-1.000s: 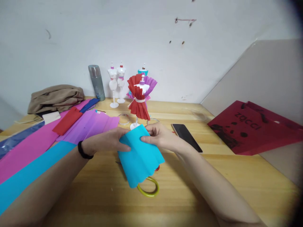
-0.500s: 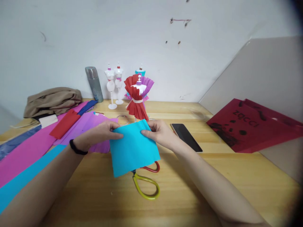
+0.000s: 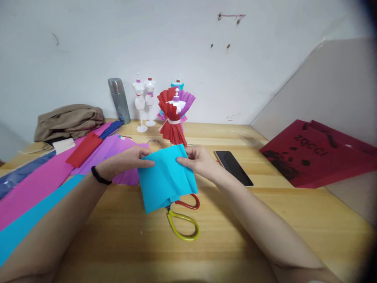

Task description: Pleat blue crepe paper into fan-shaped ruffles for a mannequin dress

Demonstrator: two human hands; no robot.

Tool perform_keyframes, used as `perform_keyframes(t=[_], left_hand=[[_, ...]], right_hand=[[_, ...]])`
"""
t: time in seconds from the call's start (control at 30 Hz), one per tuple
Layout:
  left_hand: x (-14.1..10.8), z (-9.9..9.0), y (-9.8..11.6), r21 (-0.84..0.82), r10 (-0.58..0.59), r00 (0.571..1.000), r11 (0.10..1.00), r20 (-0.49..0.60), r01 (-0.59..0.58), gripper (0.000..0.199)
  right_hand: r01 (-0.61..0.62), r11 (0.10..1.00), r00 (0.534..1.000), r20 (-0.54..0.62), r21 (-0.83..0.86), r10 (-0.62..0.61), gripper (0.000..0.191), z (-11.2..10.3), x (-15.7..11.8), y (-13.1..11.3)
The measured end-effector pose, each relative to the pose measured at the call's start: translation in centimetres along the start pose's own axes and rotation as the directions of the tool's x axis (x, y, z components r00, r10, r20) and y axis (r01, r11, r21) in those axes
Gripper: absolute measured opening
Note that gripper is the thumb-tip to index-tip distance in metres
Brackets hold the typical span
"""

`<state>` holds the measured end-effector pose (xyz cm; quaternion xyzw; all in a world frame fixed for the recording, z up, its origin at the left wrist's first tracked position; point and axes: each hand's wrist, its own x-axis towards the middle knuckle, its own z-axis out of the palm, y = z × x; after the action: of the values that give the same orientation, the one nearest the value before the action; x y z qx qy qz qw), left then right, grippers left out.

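A turquoise sheet of crepe paper (image 3: 167, 177) hangs between my two hands above the table. My left hand (image 3: 137, 158) pinches its upper left corner, thumb in front and fingers behind. At the upper right edge my right hand (image 3: 198, 160) grips it the same way. Soft folds run down the sheet, and its lower edge is uneven. Below and partly behind it lie scissors (image 3: 185, 227) with one yellow and one red handle; the sheet hides their blades. Just beyond the sheet stands a small mannequin (image 3: 176, 104) dressed in pleated red and purple paper with a pale tie at its waist.
Two white mannequins (image 3: 140, 102) and a grey thermos (image 3: 119, 100) stand by the wall. Pink, purple, red and blue paper (image 3: 44, 179) and a brown cloth (image 3: 70, 122) cover the left side. To the right are a phone (image 3: 234, 168) and a red paper bag (image 3: 318, 157).
The turquoise sheet has gone from nearly flat to creased, its lower edge now bunched and higher. Both hands keep their hold. The whole view has shifted slightly.
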<state>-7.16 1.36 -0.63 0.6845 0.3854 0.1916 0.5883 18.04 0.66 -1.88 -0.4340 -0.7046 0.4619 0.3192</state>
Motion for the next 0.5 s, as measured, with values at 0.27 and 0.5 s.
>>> perform_keyframes(t=[0.27, 0.5], left_hand=[[0.0, 1.7, 0.6, -0.223, -0.107, 0.992, 0.967, 0.072, 0.12, 0.029], [0.1, 2.0, 0.2, -0.291, -0.065, 0.996, 0.953, 0.062, 0.081, 0.028]], right_hand=[[0.049, 0.998, 0.999, 0.022, 0.025, -0.05, 0.028, 0.4, 0.0, -0.1], [0.02, 0.996, 0.996, 0.089, 0.089, -0.028, 0.028, 1.1, -0.4, -0.6]])
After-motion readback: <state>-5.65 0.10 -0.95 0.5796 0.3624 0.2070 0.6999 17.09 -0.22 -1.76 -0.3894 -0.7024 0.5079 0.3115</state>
